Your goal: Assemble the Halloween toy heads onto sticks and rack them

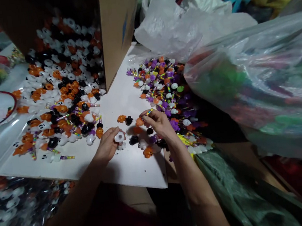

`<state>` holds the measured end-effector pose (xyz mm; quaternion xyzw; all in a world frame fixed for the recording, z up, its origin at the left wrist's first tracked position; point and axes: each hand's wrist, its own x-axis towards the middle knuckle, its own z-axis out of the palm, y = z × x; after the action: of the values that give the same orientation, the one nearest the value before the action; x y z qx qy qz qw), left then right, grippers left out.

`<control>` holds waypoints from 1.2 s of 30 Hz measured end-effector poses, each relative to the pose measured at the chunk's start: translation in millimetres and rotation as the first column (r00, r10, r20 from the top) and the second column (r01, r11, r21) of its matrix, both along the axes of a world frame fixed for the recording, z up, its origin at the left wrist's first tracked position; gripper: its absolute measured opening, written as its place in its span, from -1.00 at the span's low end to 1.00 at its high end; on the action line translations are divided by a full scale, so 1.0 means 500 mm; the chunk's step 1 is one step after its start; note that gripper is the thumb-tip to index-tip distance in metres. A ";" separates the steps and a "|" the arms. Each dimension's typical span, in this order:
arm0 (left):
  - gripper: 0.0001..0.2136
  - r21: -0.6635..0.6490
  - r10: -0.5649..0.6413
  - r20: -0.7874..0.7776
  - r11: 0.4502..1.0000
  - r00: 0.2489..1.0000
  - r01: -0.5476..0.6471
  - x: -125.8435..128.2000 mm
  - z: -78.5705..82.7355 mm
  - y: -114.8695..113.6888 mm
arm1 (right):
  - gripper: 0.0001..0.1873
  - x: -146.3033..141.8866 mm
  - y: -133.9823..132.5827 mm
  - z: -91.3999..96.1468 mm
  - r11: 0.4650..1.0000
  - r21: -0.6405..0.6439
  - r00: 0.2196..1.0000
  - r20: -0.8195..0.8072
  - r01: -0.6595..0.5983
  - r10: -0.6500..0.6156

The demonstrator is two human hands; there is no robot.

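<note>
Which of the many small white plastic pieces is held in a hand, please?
The small white plastic piece with its round hole facing the camera, in the left hand; the others lie in heaps or on the white tabletop.

A white, flat tabletop carries it all. On its left lies a broad heap of white, orange and black figures, running far back into an open cardboard box. A white figure with a patterned tube lies near the front left. A loose cluster of figures lies right of the middle; farther right is a mixed, multicoloured pile.
</note>
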<state>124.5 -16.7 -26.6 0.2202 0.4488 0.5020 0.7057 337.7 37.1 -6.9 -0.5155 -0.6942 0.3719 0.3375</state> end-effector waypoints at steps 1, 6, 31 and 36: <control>-0.78 0.037 -0.006 -0.044 0.999 0.999 0.008 0.007 0.005 -0.001 | -0.68 -0.016 -0.023 0.004 0.999 -0.031 0.986 -0.165 -0.010 0.005; -0.70 0.153 -0.094 -0.336 0.976 0.937 0.152 0.019 0.016 -0.028 | -0.67 -0.072 -0.113 0.000 0.991 -0.126 0.883 -0.459 0.047 -0.100; -0.86 0.708 0.650 -0.701 0.583 0.293 0.398 -0.024 -0.022 -0.070 | -0.90 -0.180 -0.218 -0.028 0.934 0.296 0.976 -0.138 0.201 -0.166; -0.95 0.729 0.794 -0.577 0.394 0.193 0.560 -0.020 -0.052 -0.074 | -0.83 -0.177 -0.211 -0.040 0.928 -0.186 0.855 -0.363 0.324 -0.371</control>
<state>114.6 -53.6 -52.7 0.7698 0.4418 0.4562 -0.0638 249.4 -68.3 -26.7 -0.5665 -0.4845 0.4407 0.5001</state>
